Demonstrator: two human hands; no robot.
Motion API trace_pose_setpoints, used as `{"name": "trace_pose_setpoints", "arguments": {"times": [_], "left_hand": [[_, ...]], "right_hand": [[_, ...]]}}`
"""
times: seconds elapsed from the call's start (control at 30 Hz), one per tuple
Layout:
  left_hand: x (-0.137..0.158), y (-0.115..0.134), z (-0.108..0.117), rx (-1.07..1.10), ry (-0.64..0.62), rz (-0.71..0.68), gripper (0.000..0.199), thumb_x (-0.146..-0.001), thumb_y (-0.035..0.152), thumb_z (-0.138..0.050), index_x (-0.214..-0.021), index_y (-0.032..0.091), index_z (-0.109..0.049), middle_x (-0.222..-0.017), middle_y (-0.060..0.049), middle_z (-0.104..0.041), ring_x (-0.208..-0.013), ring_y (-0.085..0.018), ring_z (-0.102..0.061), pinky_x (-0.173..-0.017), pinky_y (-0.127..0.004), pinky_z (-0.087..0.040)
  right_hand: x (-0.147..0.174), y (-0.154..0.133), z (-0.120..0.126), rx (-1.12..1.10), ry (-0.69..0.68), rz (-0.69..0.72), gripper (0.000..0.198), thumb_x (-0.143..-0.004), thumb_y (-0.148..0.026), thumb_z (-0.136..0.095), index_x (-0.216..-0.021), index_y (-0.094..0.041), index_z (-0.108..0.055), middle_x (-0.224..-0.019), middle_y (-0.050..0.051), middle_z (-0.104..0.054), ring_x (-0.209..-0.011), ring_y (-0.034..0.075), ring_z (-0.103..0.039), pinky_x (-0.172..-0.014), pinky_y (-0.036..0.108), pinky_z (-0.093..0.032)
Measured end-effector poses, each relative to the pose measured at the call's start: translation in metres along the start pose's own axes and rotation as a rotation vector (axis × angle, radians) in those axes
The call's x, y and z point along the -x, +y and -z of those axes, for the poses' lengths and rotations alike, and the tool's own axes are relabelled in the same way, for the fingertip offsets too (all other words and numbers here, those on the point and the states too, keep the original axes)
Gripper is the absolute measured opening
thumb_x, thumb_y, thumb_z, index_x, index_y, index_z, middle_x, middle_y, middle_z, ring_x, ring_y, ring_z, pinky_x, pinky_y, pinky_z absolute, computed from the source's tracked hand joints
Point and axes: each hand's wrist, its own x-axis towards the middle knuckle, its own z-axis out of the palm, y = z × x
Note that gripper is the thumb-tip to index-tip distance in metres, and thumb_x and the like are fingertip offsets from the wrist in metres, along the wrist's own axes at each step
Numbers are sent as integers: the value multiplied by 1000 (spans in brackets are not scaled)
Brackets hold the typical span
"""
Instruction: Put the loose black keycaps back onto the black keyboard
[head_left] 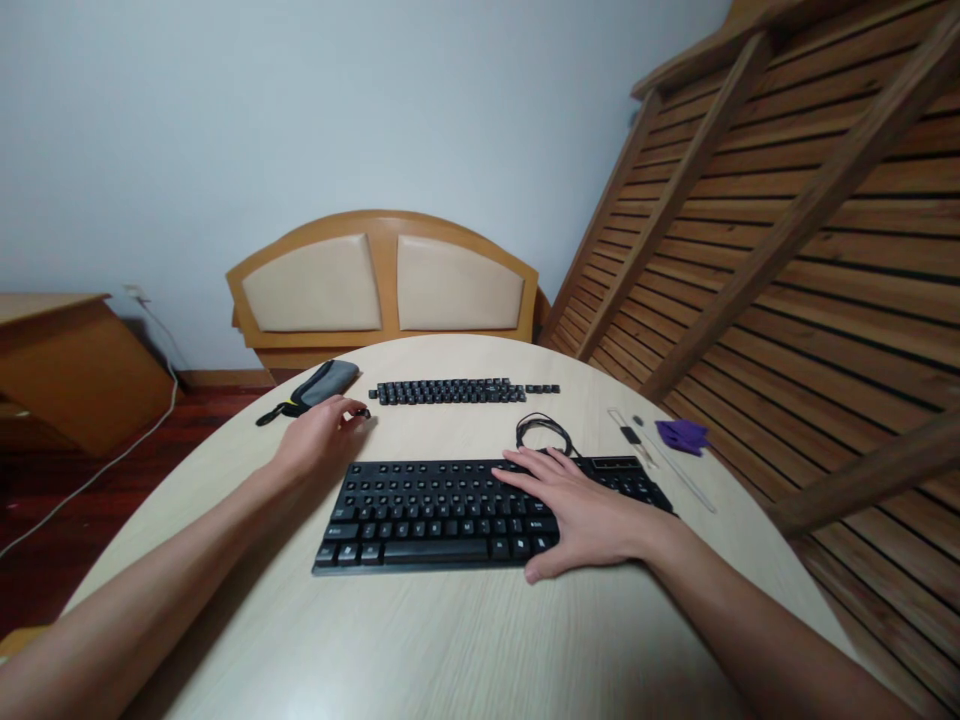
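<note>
A black keyboard [435, 510] lies across the middle of the round table. Its lower rows carry keycaps, while the upper rows show small bare stems. My right hand [577, 505] rests open on the keyboard's right part, fingers spread, hiding some of the keys. Left of the laid-out keycaps, my left hand [319, 435] is closed in a pinch on a small black keycap [363, 412], just above the table. Rows of loose black keycaps [442, 391] are lined up behind the keyboard.
A grey and black pouch [326, 383] lies at the back left. Behind the keyboard is its coiled cable [544, 428]. To the right lie a wire keycap puller [628, 435], a thin white stick [690, 482] and a purple cloth [682, 436] near the table's edge [750, 500].
</note>
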Motion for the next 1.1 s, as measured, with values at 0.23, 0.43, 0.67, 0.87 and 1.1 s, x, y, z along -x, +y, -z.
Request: {"name": "trace_pose_setpoints", "arguments": {"times": [0.23,0.43,0.67,0.87,1.1], "left_hand": [[34,9,15,330,1,-123,41,-98,51,-44,-113,19,-66,-104,-9,-68,-83,-22,-65,-69,-31,-52],[48,12,21,480,-128,-191,34,-99,46,-46,-110,20,-66,-108,-8,-67,-90,-21,-64,-69,-31,-53],[50,14,21,541,-191,-178,32,-99,43,-48,-114,21,-67,-113,-9,-68,-99,-24,-64,-79,-35,-54],[54,20,29,553,-257,-174,30,-97,41,-52,-112,23,-70,-108,-8,-70,-93,-22,-65,-76,-33,-54],[54,16,32,607,-330,-142,28,-93,38,-57,-108,23,-74,-106,-7,-73,-90,-21,-67,-73,-31,-53]], "right_hand": [[-3,8,-1,21,42,-21,108,-65,-68,-78,-156,-35,-31,-167,9,-15,-151,42,-10,-119,64,-5],[-3,12,-2,37,50,-38,107,-65,-72,-74,-155,-33,-33,-166,8,-18,-150,42,-13,-119,64,-5],[1,15,1,22,63,-68,104,-64,-71,-76,-153,-32,-38,-164,10,-23,-149,45,-14,-118,68,-5],[1,16,-6,43,104,-35,105,-64,-69,-77,-153,-30,-37,-165,11,-21,-150,44,-13,-118,69,0],[-2,4,-5,40,99,29,99,-72,-63,-74,-155,-28,-34,-164,11,-24,-150,40,-18,-119,66,0]]}}
